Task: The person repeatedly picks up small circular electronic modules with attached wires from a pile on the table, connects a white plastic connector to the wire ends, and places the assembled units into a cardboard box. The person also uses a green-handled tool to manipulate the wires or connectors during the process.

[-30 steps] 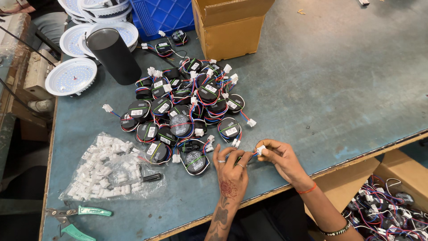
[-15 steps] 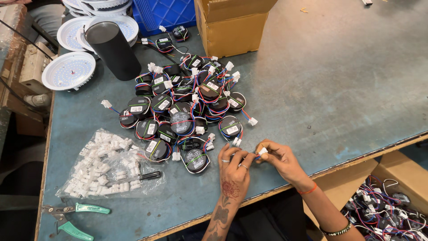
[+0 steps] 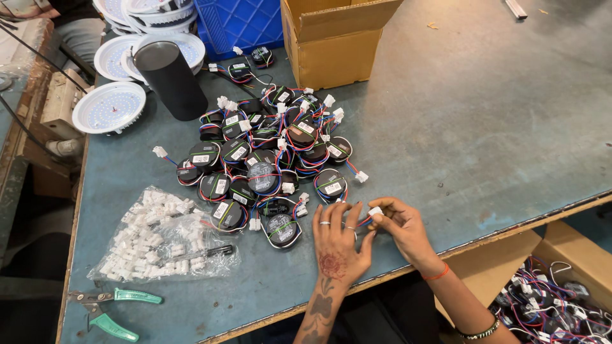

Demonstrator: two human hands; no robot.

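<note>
My right hand [image 3: 404,230] pinches a small white plastic connector [image 3: 375,211] that sits at the end of red and blue wires [image 3: 364,221]. My left hand [image 3: 339,245] lies flat beside it, fingers spread, with its fingertips on the same wires. Both hands rest near the front edge of the blue-grey table [image 3: 459,140]. Just to the left of my left hand lies a round black driver unit [image 3: 281,229], the closest one of a pile of several such units with coloured wires and white plugs [image 3: 268,153].
A clear bag of white connectors [image 3: 159,239] lies front left, with green-handled pliers [image 3: 111,309] below it. A black cylinder [image 3: 171,79], white round lamp housings [image 3: 108,107], a blue crate [image 3: 239,25] and an open cardboard box [image 3: 331,41] stand at the back. A box of wired units [image 3: 548,299] sits below the table's right edge.
Both hands stay at the front edge, working the same connector. My left hand's fingers have spread flatter on the table; the right hand has shifted slightly.
</note>
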